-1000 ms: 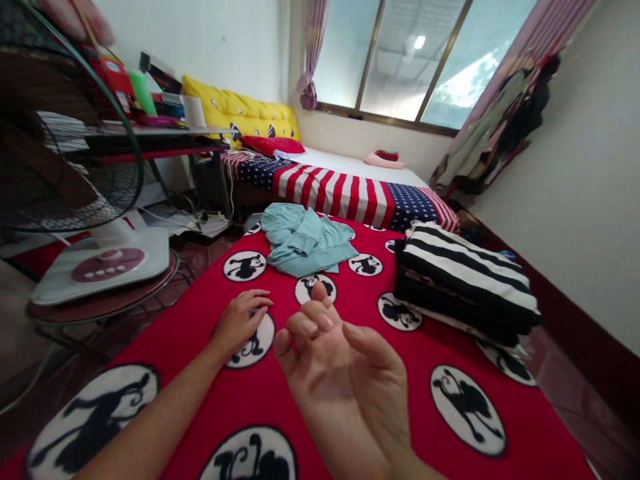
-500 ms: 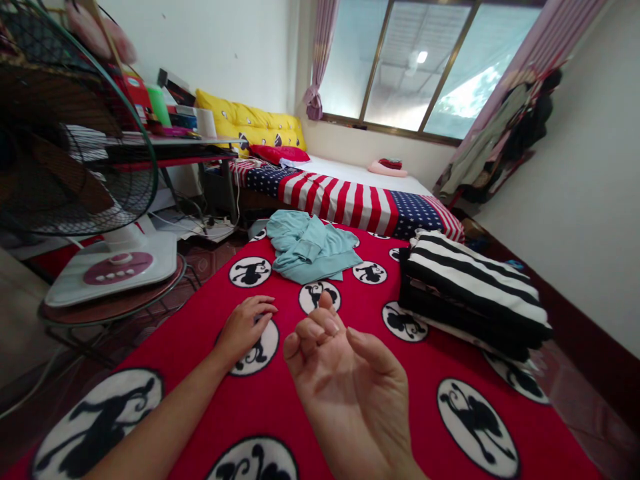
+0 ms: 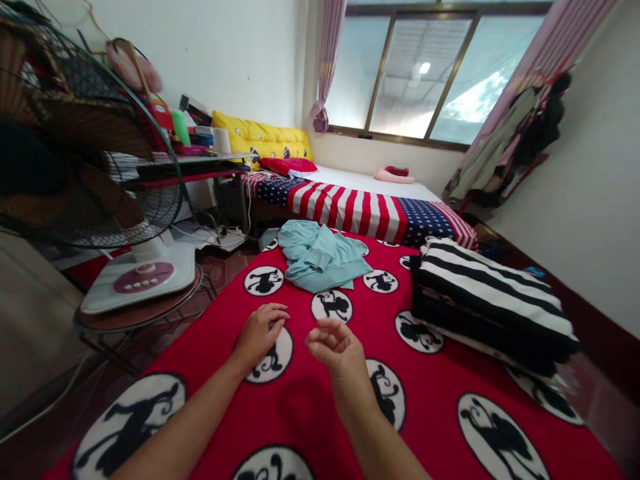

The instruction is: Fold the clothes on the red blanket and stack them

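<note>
My left hand [image 3: 260,332] lies flat on the red blanket [image 3: 310,407] with black-and-white cartoon circles, fingers spread, holding nothing. My right hand [image 3: 336,350] hovers just to its right above the blanket, fingers loosely curled and empty. A crumpled light-blue garment [image 3: 323,255] lies farther ahead on the blanket. A folded stack of black-and-white striped clothes [image 3: 493,297] sits at the right of the blanket.
A standing fan [image 3: 90,173] with a white base [image 3: 143,277] stands on a round stool at the left. Behind it is a cluttered desk [image 3: 200,160]. A bed with a stars-and-stripes cover [image 3: 365,207] lies ahead under the window. Clothes hang [image 3: 505,147] at the right wall.
My right hand has moved away from the camera and down toward the blanket, turning from palm-up to fingers curled forward. The view has shifted slightly left. My left hand has stayed in place.
</note>
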Available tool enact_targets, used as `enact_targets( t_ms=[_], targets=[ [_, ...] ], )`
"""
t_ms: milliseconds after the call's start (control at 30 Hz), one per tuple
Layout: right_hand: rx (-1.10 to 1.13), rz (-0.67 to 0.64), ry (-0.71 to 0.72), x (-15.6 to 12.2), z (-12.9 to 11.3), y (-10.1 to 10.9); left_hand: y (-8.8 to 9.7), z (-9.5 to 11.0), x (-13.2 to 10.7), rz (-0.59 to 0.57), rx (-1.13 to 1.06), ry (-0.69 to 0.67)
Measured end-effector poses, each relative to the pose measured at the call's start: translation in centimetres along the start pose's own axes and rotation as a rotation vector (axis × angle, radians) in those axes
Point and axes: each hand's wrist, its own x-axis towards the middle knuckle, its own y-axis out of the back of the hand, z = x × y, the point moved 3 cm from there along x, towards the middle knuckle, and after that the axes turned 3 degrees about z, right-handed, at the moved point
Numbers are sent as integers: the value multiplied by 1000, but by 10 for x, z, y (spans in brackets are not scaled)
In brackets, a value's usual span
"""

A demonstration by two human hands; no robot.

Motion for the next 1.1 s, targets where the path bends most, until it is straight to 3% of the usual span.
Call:
enact_targets(
  t_ms=[133,233,500,667,800,967,1100],
  targets=[
    [-264,217,81,18,29,59,0,-1,3,24,7,6],
    [-367,225,160,18,31,76,-2,-4,10,59,16,38],
    [-437,179,189,19,31,74,-25,-10,63,359,60,197],
    [-432,153,197,21,33,75,-48,-5,95,339,120,225],
    [-413,156,201,23,29,73,-56,-4,104,306,139,253],
    [-341,196,212,27,25,75,-57,17,88,251,67,129],
    [-232,372,336,30,20,89,-58,59,34,129,-22,-63]
  ],
)
